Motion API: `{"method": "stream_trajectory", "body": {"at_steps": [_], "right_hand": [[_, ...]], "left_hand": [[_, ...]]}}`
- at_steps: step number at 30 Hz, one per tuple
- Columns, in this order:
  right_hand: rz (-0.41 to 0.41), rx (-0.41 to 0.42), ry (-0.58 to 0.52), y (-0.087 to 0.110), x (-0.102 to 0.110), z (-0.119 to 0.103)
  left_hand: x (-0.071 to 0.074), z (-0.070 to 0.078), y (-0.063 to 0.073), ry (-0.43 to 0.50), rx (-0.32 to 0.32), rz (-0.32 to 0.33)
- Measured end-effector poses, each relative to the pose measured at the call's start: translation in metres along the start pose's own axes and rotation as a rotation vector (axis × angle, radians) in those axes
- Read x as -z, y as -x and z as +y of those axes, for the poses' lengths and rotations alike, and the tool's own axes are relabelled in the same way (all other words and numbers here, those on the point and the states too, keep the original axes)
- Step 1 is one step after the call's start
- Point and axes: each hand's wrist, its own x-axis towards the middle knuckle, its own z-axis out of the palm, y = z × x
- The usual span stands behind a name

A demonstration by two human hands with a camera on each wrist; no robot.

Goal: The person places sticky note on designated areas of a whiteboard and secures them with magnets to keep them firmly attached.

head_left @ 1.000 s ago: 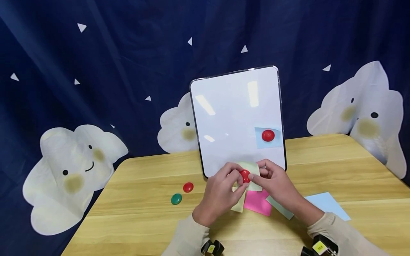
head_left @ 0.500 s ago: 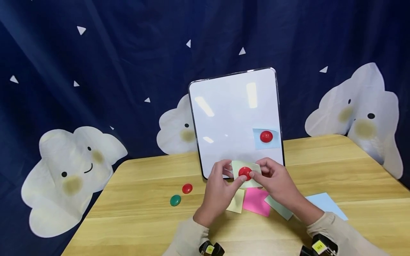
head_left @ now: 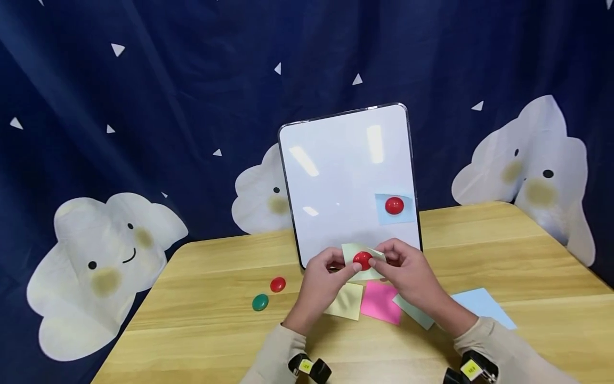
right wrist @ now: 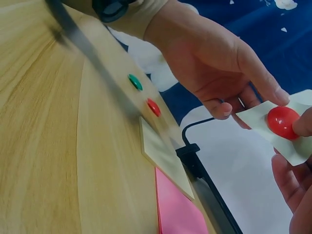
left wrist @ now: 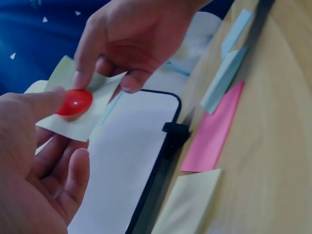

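Whiteboard (head_left: 345, 176) leans mid-frame; at lower center the left hand (head_left: 320, 278) and right hand (head_left: 412, 270) pinch opposite sides of a pale green note (head_left: 368, 274). Both thumbs (head_left: 349, 271) meet at its red disc (head_left: 362, 260), probably so it doesn't slide off.

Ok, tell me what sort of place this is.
Likely a staged indoor workspace: a wood-look table, a whiteboard standing at it, and a navy curtain with smiling clouds behind.
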Motion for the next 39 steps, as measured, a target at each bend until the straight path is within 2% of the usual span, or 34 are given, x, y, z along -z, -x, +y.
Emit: {"method": "stream_trajectory", "body": {"at_steps": [5, 10, 16, 21, 26, 30, 39], "right_hand": [[0.038, 0.000, 0.025, -0.002, 0.000, 0.000], [0.064, 0.003, 0.031, -0.003, 0.002, 0.002], [0.080, -0.009, 0.068, -0.005, 0.006, 0.004], [0.079, -0.048, 0.086, -0.006, 0.008, 0.005], [0.104, -0.088, 0.020, -0.008, 0.009, 0.007], [0.127, -0.107, 0.011, -0.008, 0.010, 0.009], [0.126, -0.101, -0.020, -0.009, 0.007, 0.014]], "left_hand": [[0.000, 0.006, -0.005, -0.034, 0.012, -0.035], [-0.006, 0.009, -0.010, -0.057, 0.027, -0.039], [-0.013, 0.008, -0.017, -0.059, 0.046, -0.043], [-0.013, 0.006, -0.021, -0.096, 0.045, -0.046], [-0.011, 0.004, -0.029, -0.125, 0.032, 0.013], [-0.012, 0.003, -0.036, -0.114, 0.020, 0.056], [-0.012, 0.003, -0.057, -0.123, -0.051, 0.178]]}}
